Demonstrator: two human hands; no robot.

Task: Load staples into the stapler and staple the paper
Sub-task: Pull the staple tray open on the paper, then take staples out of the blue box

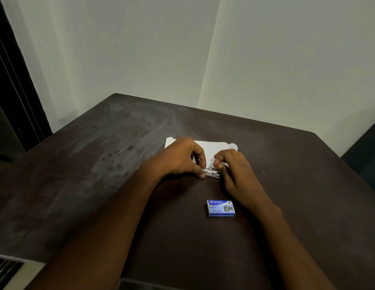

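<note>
Both hands meet over a small metal stapler (pixel 211 173) at the near edge of the white paper (pixel 216 147) on the dark desk (pixel 98 164). The left hand (pixel 182 158) grips its left end with curled fingers and thumb. The right hand (pixel 234 170) pinches its right end. A blue staple box (pixel 220 208) lies nearer the person, apart from both.

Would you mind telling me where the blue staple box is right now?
In the head view, the blue staple box lies on the dark table, nearer the person than the stapler, close beside the wrist of the right hand.
</note>
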